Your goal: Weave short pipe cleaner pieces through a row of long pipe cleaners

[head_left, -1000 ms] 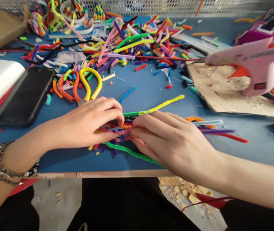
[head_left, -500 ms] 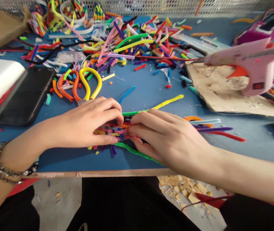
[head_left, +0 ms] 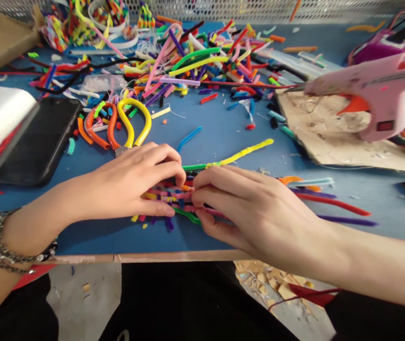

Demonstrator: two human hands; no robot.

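Observation:
A woven strip of coloured pipe cleaners [head_left: 168, 195] lies on the blue table between my two hands. My left hand [head_left: 127, 182] rests over its left part, with thumb and fingers pressing on it. At the right end of the weave, my right hand [head_left: 252, 203] pinches the strands between thumb and fingertips. A green and yellow pipe cleaner [head_left: 245, 152] runs out behind my right hand, and a green one [head_left: 188, 216] shows below the weave. Red [head_left: 333, 202] and purple [head_left: 351, 220] ends stick out to the right of my right hand.
Pliers with yellow and orange handles [head_left: 134, 121] lie beyond my left hand. A phone [head_left: 39, 142] is at the left. Loose pipe cleaners [head_left: 195, 61] are heaped at the back. A pink glue gun [head_left: 358, 90] stands on cardboard [head_left: 316, 137] at the right.
The green strand below the weave no longer reaches right past my right hand's fingers. The red and purple ends at the right have shifted and spread. My hands have barely moved.

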